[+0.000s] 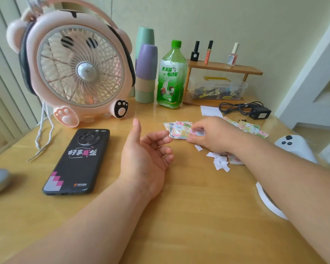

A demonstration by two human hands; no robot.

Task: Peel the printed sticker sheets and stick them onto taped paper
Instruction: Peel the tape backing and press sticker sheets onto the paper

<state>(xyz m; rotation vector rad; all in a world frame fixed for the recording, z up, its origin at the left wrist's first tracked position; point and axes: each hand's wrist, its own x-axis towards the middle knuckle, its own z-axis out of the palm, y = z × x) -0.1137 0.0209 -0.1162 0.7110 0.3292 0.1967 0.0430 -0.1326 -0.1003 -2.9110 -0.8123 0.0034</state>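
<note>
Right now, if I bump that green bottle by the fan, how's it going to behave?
The green bottle stands upright, tall on a narrow base, so it would probably tip rather than slide. Its cap looks shut, so spilling seems unlikely. Its rounded body suggests it could roll toward the sticker sheets on the glossy table.

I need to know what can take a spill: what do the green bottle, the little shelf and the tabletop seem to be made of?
The green bottle looks like clear glossy plastic, with highlights and a printed wrap label. The little shelf seems to be wood or bamboo with a smooth matte finish and an even tan colour. The tabletop shows wood grain under a shiny layer, possibly a clear cover or a laminate.
</note>
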